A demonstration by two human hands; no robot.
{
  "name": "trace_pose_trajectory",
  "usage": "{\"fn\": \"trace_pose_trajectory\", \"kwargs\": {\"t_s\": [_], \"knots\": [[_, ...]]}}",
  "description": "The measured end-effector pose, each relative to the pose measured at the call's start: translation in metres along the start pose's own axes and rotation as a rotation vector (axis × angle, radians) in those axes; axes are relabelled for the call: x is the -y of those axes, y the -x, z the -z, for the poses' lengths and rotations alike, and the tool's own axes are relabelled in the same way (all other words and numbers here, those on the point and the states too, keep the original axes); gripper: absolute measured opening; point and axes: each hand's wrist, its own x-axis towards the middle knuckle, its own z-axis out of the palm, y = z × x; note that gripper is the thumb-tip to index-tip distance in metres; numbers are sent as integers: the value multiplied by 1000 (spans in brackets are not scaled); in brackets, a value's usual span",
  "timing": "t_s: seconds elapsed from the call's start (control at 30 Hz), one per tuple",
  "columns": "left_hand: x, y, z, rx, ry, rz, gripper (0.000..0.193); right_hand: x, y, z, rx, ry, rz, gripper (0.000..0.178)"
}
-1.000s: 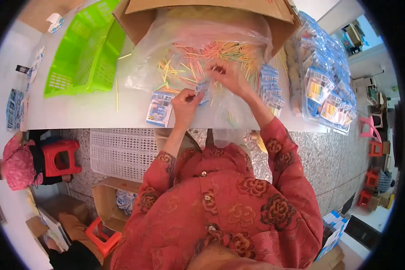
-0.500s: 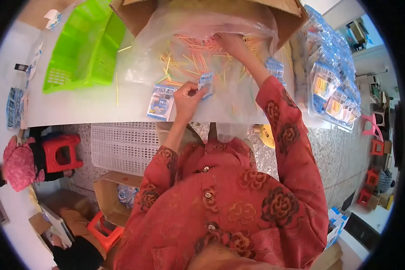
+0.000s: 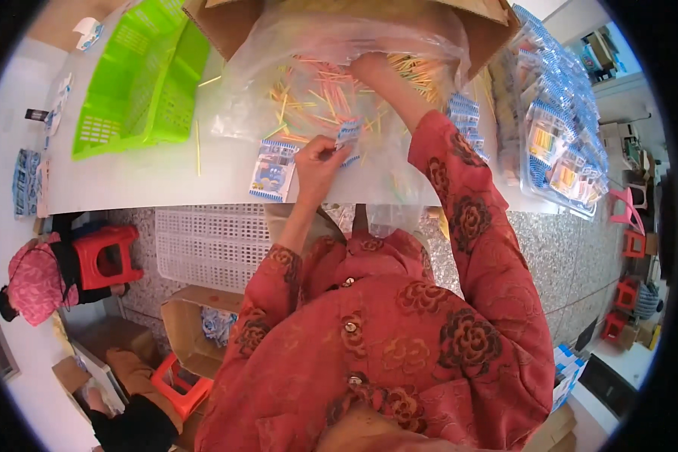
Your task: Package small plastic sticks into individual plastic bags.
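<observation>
My left hand [image 3: 316, 167] is closed in a pinch on a small blue-and-white plastic packet [image 3: 348, 134], held a little above the white table. Beside that hand, to its left, lies a flat blue-and-white packet [image 3: 273, 175]. My right hand [image 3: 373, 71] reaches into a heap of thin coloured sticks [image 3: 331, 83], pink, yellow and orange, at the mouth of a clear plastic bag [image 3: 309, 38]. Its fingertips point away and are hidden, so their grip does not show. Several more blue-edged packets [image 3: 467, 124] lie right of my right forearm.
A cardboard box [image 3: 497, 26] stands at the table's far side, the bag spilling from it. At the left is a green plastic basket [image 3: 139, 90]; at the right, a clear tub [image 3: 531, 177] heaped with filled packets. A white crate [image 3: 203, 241] stands below the table edge.
My right hand has shifted slightly left within the heap, uncovering yellow sticks on its right. My left hand still pinches the packet, nudged slightly right.
</observation>
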Motion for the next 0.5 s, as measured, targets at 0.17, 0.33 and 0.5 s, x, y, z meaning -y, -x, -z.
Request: {"fn": "trace_pose_trajectory", "kwargs": {"t_s": [0.17, 0.33, 0.5], "knots": [[-5, 0, -6, 28, -11, 14, 10, -24, -47, -63, -358, -80, -32, 44], [-1, -1, -2, 18, 3, 21, 10, -13, -70, -68, -330, -231, -53, 50], [-1, 1, -2, 6, -3, 42, 10, 8, -49, -41, -270, -434, -145, 54]]}}
